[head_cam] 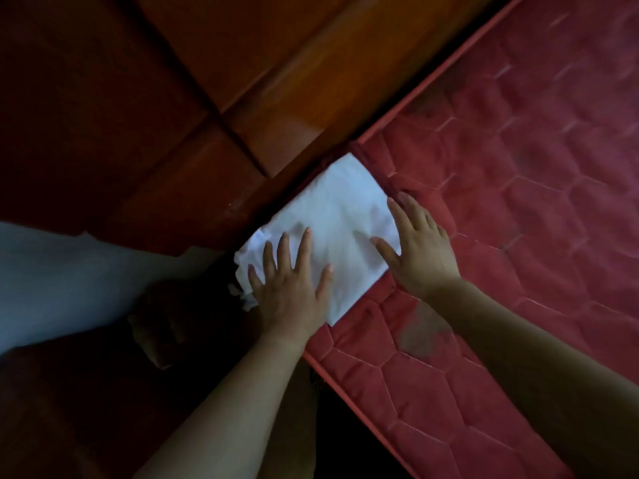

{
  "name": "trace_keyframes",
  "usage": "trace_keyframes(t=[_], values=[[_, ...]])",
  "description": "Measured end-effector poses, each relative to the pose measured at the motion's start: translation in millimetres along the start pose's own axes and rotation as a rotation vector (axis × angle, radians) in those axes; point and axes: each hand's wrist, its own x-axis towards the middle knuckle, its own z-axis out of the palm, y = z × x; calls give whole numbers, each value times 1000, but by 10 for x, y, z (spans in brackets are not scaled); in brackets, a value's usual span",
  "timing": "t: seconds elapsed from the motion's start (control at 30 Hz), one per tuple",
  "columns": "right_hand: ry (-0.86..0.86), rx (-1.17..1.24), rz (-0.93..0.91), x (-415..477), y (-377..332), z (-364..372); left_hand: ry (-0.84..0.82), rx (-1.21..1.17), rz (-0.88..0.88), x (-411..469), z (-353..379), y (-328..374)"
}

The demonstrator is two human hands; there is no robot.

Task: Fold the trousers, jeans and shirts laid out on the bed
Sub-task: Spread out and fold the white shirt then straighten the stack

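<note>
A folded white garment [332, 212] lies at the corner of the red quilted mattress [501, 209], close to the wooden headboard. My left hand [294, 288] lies flat on its near left part with fingers spread. My right hand [422, 247] lies flat on its right edge, partly on the mattress, fingers straight. A crumpled bit of the white cloth [242, 261] sticks out past the mattress edge on the left.
A brown wooden headboard [242, 81] runs diagonally behind the mattress corner. A pale wall or cloth [62, 278] shows at the left, with dark floor and an unclear brown object [155, 326] below. Bare mattress stretches to the right.
</note>
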Motion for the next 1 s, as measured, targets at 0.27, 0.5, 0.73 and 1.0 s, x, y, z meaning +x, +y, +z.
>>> trace_keyframes(t=[0.27,0.5,0.73,1.0], values=[[142,104,274,-1241,455,-779,-37,-38,321,-427,-567,852],[270,111,565,-2345,1125,-1027,-100,2,593,-865,-548,1802],[436,128,834,-3616,2101,-966,-169,78,760,-1700,41,2875],[446,174,1000,-5078,3204,-880,-219,103,834,-3069,891,4075]])
